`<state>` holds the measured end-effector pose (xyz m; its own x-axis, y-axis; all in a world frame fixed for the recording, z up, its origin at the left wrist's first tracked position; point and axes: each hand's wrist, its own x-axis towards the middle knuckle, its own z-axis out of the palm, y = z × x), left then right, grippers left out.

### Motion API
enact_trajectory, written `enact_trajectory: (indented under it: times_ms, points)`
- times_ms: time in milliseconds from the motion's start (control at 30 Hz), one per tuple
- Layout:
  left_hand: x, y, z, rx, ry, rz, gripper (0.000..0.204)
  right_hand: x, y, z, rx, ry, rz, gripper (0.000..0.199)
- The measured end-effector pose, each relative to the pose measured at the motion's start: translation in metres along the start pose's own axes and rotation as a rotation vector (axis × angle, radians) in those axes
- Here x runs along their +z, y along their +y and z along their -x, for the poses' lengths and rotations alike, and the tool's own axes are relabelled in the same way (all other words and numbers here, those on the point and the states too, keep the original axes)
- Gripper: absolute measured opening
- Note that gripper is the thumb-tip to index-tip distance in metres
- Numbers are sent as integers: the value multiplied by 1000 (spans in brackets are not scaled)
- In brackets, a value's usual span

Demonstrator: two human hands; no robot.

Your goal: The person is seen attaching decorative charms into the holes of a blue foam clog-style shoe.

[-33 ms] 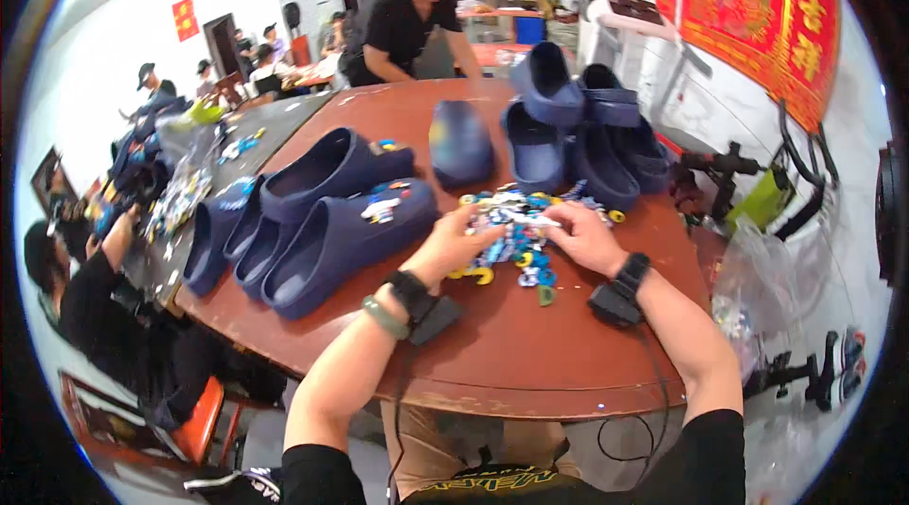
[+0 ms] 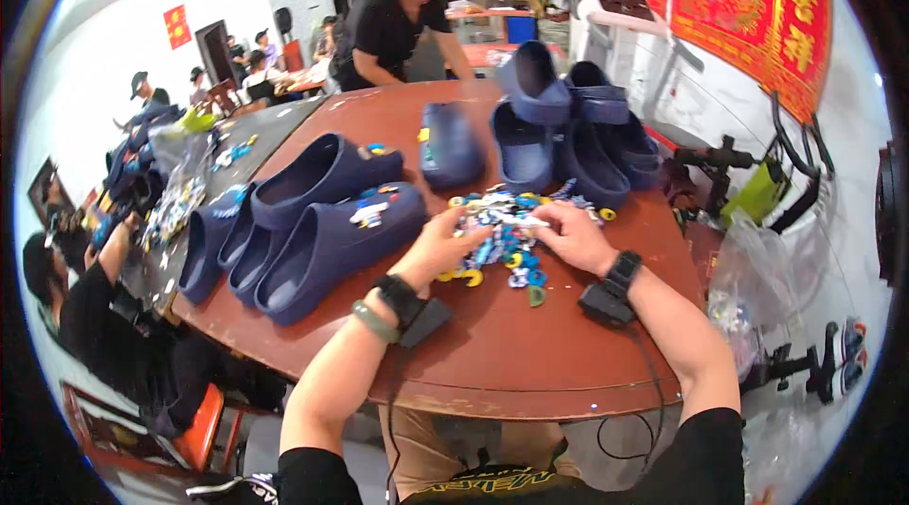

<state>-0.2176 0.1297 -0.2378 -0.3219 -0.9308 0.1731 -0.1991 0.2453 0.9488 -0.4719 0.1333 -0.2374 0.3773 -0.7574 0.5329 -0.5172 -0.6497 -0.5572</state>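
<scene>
A heap of small colourful shoe charms (image 2: 511, 245), white, blue and yellow, lies on the reddish-brown table. My left hand (image 2: 443, 248) rests at the heap's left edge, thumb and fingers apart. On the opposite side my right hand (image 2: 575, 238) has thumb and fingers closed on a small white charm (image 2: 526, 220) at the top of the heap. Left of my hands, a large navy clog (image 2: 346, 245) carries white and coloured charms on its upper. Another navy clog (image 2: 451, 150) stands beyond the heap, its toe toward me.
Stacked navy clogs (image 2: 524, 145) stand at the far right of the table (image 2: 473, 354); more are at left. A grey table (image 2: 275, 131) with bagged charms adjoins. One person (image 2: 398, 27) leans over the far edge; another (image 2: 104, 297) sits at left. Exercise equipment (image 2: 720, 159) stands at right.
The whole view has shifted slightly, with the clogs appearing a little farther left. Both hands stay at the charm heap with almost the same finger pose.
</scene>
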Motion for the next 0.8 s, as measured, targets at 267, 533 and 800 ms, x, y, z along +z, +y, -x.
enact_trajectory:
  times_ms: [267, 533, 800]
  points:
    - [3, 16, 8, -52, 30, -148, 53, 6, 6, 7, 29, 75, 27, 21]
    - [12, 17, 4, -73, 8, -124, 55, 5, 11, 9, 77, 98, -33, 18]
    - [4, 28, 12, -62, -17, -224, 57, 4, 11, -2, -17, 27, 25, 22]
